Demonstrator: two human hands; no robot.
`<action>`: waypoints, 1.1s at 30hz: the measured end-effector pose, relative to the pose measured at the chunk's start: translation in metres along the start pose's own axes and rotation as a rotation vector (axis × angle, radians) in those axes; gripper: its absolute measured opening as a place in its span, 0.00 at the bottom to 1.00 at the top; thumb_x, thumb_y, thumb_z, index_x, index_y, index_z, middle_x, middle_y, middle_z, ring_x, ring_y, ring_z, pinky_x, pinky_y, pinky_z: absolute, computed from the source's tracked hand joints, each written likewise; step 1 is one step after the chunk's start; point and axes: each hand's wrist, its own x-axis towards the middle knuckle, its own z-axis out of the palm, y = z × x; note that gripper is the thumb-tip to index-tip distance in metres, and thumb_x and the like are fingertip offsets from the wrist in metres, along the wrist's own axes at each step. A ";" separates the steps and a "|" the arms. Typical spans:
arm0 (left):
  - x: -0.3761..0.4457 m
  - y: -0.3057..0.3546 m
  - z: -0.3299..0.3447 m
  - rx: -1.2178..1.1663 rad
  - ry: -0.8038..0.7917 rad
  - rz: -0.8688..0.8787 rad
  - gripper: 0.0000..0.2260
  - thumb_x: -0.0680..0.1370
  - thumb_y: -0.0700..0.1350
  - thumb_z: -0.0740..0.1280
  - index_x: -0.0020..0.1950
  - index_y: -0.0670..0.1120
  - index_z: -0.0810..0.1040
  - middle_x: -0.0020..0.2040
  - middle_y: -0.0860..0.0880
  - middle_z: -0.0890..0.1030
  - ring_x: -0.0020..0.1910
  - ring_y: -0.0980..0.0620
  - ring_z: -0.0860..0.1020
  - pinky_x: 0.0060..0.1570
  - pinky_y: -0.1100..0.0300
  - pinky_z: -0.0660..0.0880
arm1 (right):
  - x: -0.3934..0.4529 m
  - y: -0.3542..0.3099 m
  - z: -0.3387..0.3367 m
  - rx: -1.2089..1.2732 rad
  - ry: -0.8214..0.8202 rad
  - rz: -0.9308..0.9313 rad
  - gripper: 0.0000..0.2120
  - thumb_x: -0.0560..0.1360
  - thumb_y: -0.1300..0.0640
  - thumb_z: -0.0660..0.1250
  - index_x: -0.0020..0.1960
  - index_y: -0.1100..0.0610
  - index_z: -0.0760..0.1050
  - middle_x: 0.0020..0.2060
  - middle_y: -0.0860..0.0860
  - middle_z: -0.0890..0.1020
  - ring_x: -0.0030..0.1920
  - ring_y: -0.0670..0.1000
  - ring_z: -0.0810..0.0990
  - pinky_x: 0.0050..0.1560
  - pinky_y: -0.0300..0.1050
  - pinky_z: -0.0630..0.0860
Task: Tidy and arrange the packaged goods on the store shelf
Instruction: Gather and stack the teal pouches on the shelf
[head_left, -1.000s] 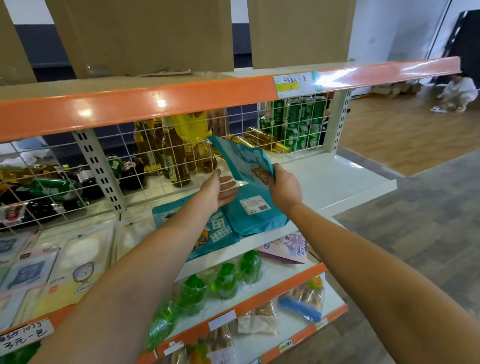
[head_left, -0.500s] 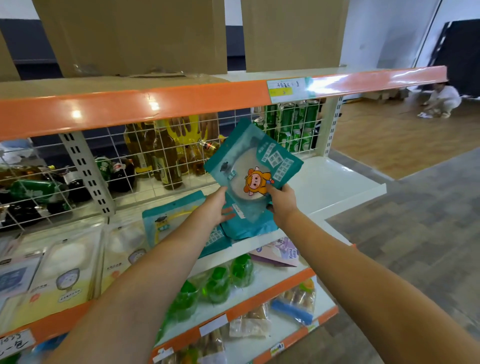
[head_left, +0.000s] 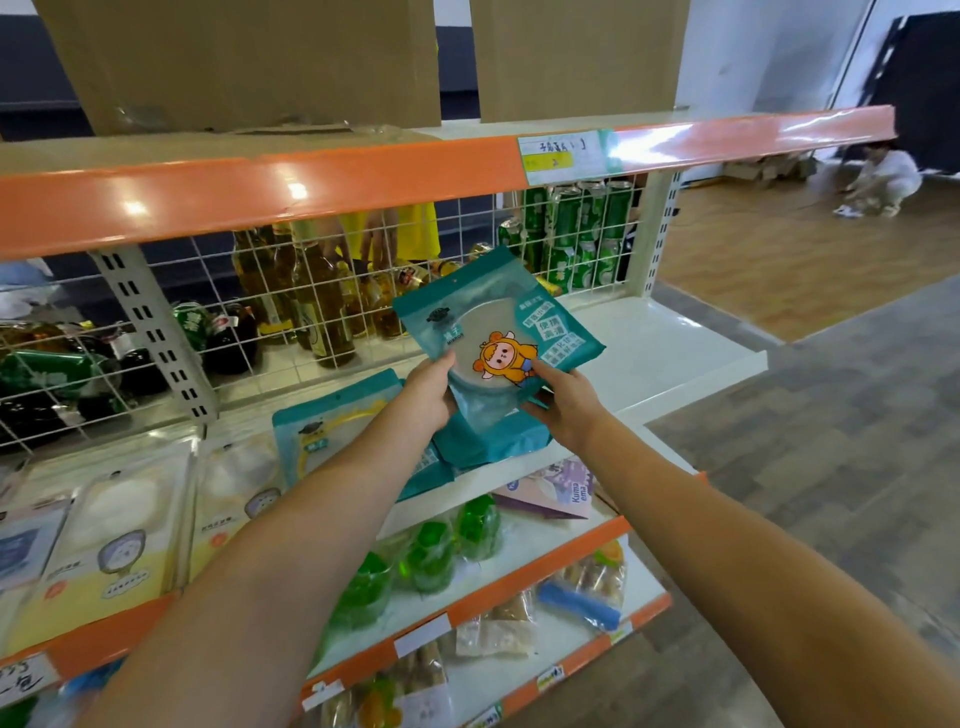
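A teal plastic pouch with an orange cartoon figure (head_left: 498, 332) is held tilted above the white metal shelf (head_left: 670, 348), gripped at its lower edge by the left hand (head_left: 428, 392) and pinched by the right hand (head_left: 563, 402). Similar teal pouches (head_left: 332, 421) are laid beneath it; green cans (head_left: 582, 228) are stacked behind the wire grid.

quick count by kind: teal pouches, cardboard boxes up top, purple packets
teal plastic pouches: 3, one held by left hand and right hand, two lying on the white shelf at and
brown cardboard boxes: 2
purple flat packet: 1
total: 6
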 end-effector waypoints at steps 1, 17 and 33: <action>0.001 0.001 -0.001 0.011 0.000 0.010 0.12 0.81 0.44 0.62 0.61 0.39 0.75 0.57 0.41 0.79 0.55 0.43 0.79 0.51 0.50 0.75 | 0.002 -0.003 -0.005 -0.015 0.004 0.001 0.11 0.80 0.60 0.62 0.62 0.57 0.69 0.53 0.56 0.77 0.45 0.51 0.78 0.45 0.46 0.78; 0.022 -0.015 -0.013 0.159 0.116 -0.024 0.15 0.81 0.43 0.62 0.65 0.37 0.73 0.42 0.45 0.79 0.36 0.48 0.77 0.52 0.50 0.75 | 0.050 -0.023 -0.060 -0.667 0.233 -0.119 0.16 0.80 0.53 0.60 0.65 0.58 0.69 0.63 0.56 0.76 0.61 0.56 0.76 0.60 0.51 0.76; 0.041 -0.035 -0.017 0.447 0.313 -0.030 0.09 0.80 0.42 0.64 0.59 0.40 0.74 0.47 0.43 0.79 0.43 0.46 0.78 0.50 0.54 0.76 | 0.080 -0.014 -0.050 -1.490 -0.019 -0.431 0.15 0.80 0.54 0.58 0.65 0.56 0.72 0.62 0.53 0.77 0.59 0.52 0.76 0.56 0.46 0.76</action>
